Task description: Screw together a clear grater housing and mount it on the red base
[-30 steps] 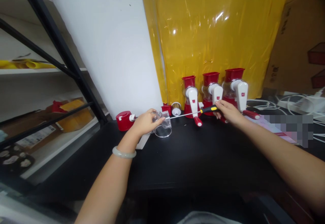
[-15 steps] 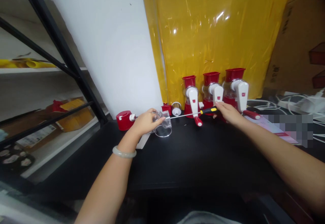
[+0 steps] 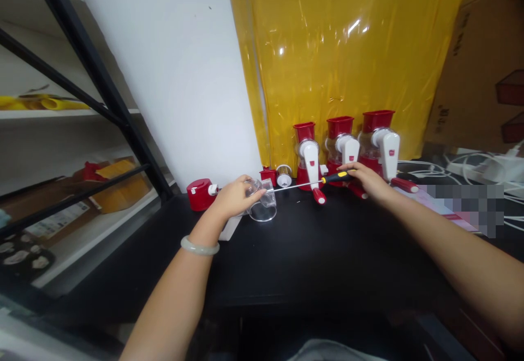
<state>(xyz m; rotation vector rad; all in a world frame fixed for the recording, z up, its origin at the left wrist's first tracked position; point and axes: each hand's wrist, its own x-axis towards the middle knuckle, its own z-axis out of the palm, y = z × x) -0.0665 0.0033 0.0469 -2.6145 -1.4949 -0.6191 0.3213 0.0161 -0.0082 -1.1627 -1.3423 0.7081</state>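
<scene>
The flat black tabletop (image 3: 327, 263) runs from its near edge to both hands, leaving working room nearside of the grip. The left hand (image 3: 234, 198) is clamped on a clear plastic cylindrical housing (image 3: 268, 206); the right hand (image 3: 368, 181) touches the handle end of a black-and-yellow screwdriver (image 3: 336, 177), closure undeterminable, shaft reaching the housing. Three red-and-white crank-handled grinders (image 3: 351, 151) bound the grip's far side.

"Any glare?"
"Beyond the far edge of the table (image 3: 319, 257), white glints are thrown back by the yellow sheet (image 3: 347, 72)."
"And blur?"
"The near edge is dimmed and blurred."
</scene>
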